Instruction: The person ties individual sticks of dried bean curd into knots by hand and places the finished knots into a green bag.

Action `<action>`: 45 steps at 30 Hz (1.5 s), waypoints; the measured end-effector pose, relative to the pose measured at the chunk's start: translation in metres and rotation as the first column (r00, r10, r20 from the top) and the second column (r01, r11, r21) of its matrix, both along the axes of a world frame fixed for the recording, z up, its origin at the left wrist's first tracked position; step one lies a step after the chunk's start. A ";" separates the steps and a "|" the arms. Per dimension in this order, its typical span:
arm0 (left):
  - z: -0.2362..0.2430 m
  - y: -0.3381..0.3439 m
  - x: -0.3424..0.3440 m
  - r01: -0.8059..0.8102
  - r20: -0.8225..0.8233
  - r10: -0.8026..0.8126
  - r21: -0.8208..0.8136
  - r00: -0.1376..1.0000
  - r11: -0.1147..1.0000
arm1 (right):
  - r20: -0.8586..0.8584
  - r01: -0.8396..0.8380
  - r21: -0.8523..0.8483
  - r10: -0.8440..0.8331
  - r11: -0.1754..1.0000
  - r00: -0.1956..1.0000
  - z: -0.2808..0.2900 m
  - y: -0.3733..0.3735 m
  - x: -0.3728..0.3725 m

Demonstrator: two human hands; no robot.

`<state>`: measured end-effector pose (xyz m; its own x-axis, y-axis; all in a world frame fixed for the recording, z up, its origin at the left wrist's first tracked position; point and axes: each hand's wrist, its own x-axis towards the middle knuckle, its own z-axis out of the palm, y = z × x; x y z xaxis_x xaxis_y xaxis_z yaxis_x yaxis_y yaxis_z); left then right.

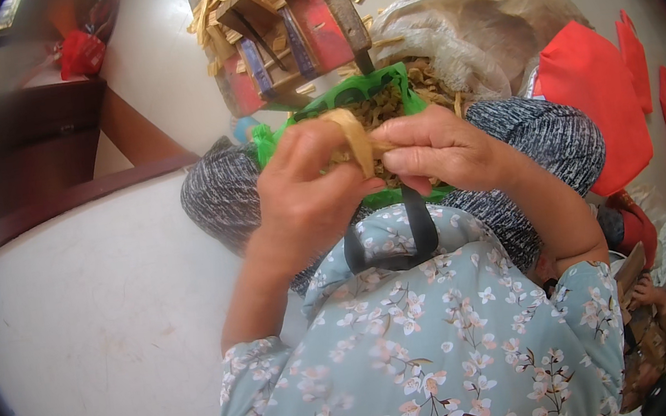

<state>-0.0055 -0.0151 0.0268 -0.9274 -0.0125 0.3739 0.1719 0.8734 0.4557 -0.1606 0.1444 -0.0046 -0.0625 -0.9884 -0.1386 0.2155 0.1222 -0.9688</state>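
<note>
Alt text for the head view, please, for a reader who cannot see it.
Seen from above, a seated person's left hand and right hand together pinch a tan strip over a green basket of similar strips on their lap. A red wooden stool piled with strips stands beyond, with a clear plastic bag to its right.

Bare white floor [99, 317] lies open leftward; a wooden stool [288, 32] crowds ahead.

The strip's [355, 135] lower end is hidden between the left hand [306, 190] and right hand [437, 151]. At twelve o'clock, the frame edge cuts the wooden block [288, 32]. The hands cover the green basket's [373, 88] middle. At ten o'clock, the red thing [80, 53] is blurred.
</note>
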 end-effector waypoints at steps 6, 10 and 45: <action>-0.018 0.015 -0.002 0.040 -0.056 -0.043 -0.049 0.998 0.998 | 0.290 0.044 0.168 -0.092 0.985 0.953 -0.010 0.006 0.001; -0.019 0.016 -0.004 -0.082 -0.179 0.039 -0.243 0.983 0.967 | 0.586 0.228 0.193 -0.298 0.954 0.754 -0.012 0.003 0.006; -0.055 0.010 0.017 -0.498 0.499 0.178 0.866 0.848 -0.053 | 0.238 0.218 0.135 -0.246 0.966 0.940 -0.031 -0.004 0.011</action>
<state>0.0120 -0.0049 -0.0286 -0.7128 -0.5319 -0.4571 -0.2067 -0.4635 0.8617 -0.1501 0.1406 -0.0351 -0.2382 -0.9295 -0.2818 0.4844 0.1378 -0.8639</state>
